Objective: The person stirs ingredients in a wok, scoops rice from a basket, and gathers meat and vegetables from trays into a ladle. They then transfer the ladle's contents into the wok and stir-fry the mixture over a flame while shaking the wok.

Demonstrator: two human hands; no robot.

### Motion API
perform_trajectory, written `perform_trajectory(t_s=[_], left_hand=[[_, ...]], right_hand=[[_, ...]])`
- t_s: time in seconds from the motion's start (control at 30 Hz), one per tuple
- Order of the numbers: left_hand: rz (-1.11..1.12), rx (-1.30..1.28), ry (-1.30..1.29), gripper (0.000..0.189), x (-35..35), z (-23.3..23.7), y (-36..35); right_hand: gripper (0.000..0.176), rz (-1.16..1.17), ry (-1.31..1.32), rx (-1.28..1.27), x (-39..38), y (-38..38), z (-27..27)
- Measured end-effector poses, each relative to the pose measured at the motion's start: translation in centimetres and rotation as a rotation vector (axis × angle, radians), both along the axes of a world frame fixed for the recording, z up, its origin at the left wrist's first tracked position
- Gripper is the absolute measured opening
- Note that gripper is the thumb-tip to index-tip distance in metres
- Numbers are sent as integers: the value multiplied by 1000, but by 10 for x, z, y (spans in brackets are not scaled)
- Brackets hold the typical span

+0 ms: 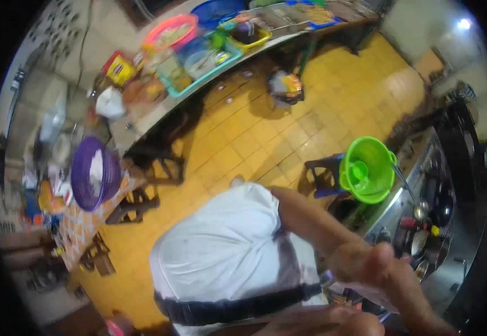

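Observation:
My left hand stretches out to the right from a white sleeve, over the cluttered worktop. It is blurred, with a thumb or finger sticking up, and I cannot tell whether it holds anything. My right hand shows only in part at the bottom edge, its fingers cut off by the frame. A black strap runs across the white clothing. Beyond the left hand lie a dark-red item, a metal ladle and a dark pan. A pale, thin object shows beneath the left hand.
A lime-green basin with a green cup sits on a dark stool. A purple basket rests on a table with a patterned cloth. A long counter carries a turquoise tray and a pink basin. Yellow tiles cover the floor.

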State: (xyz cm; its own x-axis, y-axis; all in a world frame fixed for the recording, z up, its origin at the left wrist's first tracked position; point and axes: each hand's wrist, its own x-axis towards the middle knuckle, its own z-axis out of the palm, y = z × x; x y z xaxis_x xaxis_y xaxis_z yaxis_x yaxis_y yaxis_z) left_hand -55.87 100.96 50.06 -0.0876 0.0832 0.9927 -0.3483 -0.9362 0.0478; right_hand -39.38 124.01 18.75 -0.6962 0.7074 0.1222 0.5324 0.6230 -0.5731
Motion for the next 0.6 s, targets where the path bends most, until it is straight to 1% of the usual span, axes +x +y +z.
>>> perform_trajectory(t_s=[0.17,0.27,0.43,0.53,0.6], left_hand=[[187,24,-25,42,-67,4,-92],[315,38,-38,48,-100,15,-144],[457,16,-80,57,-133,14,-211],[567,10,-120,62,-155,5,-263],[631,-10,-147,66,-171,-1,-290]], right_hand=[[41,134,-6,60,-86,-29,4],[40,180,0,101,-132,-42,11],[39,227,42,153,-218,-66,15],[39,327,122,181,-302,-100,21],[39,449,184,175,-373,-143,26]])
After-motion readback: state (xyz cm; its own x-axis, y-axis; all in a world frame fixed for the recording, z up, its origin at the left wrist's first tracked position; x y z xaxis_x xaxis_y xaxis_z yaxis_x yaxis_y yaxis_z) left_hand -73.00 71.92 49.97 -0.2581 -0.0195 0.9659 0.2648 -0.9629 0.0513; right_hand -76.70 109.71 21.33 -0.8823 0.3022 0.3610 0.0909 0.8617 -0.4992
